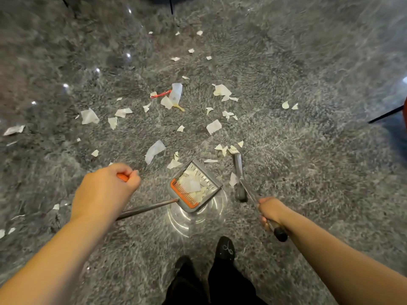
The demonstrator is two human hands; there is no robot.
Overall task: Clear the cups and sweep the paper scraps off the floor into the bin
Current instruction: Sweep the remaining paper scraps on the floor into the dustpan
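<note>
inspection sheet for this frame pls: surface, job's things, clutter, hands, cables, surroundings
surface: grey speckled stone floor, glossy, with glare patches.
job's things: paper scraps scattered widely ahead; grey dustpan with orange comb edge already holds some scraps; broom has its head on the floor right of the dustpan. No cups or bin in view.
clutter: a red strip lies among the scraps.
hands: left hand grips the dustpan's orange handle end; right hand grips the broom handle.
cables: nothing seen.
surroundings: the person's black shoes at the bottom; dark thin legs, perhaps furniture, at the right edge and top.
</note>
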